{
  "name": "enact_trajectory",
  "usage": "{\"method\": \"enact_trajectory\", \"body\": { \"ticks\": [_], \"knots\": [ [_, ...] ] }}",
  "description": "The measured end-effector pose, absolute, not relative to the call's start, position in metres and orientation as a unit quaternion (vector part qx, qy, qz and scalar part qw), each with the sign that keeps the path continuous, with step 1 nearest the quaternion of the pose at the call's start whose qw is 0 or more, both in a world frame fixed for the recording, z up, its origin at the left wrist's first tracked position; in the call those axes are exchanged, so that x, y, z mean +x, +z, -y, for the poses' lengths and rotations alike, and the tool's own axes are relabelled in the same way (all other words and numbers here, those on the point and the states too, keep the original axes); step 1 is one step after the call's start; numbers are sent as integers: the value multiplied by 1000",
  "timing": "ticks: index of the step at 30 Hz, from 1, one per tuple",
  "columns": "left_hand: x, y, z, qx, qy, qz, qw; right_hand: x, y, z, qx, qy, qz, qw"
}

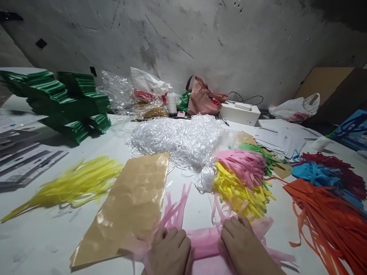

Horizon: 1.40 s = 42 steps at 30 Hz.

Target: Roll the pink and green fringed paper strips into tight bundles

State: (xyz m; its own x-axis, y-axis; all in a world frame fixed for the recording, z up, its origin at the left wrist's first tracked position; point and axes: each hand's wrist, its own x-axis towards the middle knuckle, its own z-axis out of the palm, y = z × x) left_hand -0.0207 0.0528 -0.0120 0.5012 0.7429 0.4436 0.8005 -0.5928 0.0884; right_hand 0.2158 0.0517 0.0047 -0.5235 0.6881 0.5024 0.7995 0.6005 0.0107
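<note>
Clock centred on pink tissue (pixel 205 242), on table (pixel 137 246) between hands. Left hand (pixel 172 248) and right hand (pixel 240 238) grasp its band, fingers curled over, set apart probably to hold it flat; fringe spreads loose. Brown sheet (pixel 129 202) at 10 o'clock, yellow strips (pixel 83 179) beyond; white twine (pixel 180 135) at 12, orange strips (pixel 323 217) at 3: apparently placed outward, leaving hands room.

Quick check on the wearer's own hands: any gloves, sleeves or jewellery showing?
None that I can see. The left hand and the right hand are both ungloved, with no ring, watch or bracelet visible. No sleeve shows at either wrist; anything further up is out of frame.
</note>
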Motion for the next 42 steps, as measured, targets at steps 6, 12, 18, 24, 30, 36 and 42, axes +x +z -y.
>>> {"method": "enact_trajectory", "body": {
  "ticks": [6, 12, 18, 24, 30, 36, 42],
  "knots": [
    [-12, -7, -56, -838, -208, 504, 39, 208, 0, -61, -469, -76, 849, 229],
    [-11, -6, -60, -857, -133, 497, 29, 210, -1, -55, -496, -24, 813, 306],
    [-9, 2, -62, -849, -65, 524, 17, 213, 1, -51, -542, 1, 780, 313],
    [-8, 12, -61, -858, -42, 512, -13, 205, 11, -52, -382, -123, 835, 376],
    [-12, 10, -59, -856, -208, 473, 16, 198, 10, -55, -334, -158, 872, 322],
    [-1, 3, -65, -876, -343, 318, 115, 196, 13, -54, -334, -160, 866, 335],
    [-11, -14, -62, -898, -318, 303, 37, 202, 10, -54, -333, -205, 879, 273]
  ]
}}
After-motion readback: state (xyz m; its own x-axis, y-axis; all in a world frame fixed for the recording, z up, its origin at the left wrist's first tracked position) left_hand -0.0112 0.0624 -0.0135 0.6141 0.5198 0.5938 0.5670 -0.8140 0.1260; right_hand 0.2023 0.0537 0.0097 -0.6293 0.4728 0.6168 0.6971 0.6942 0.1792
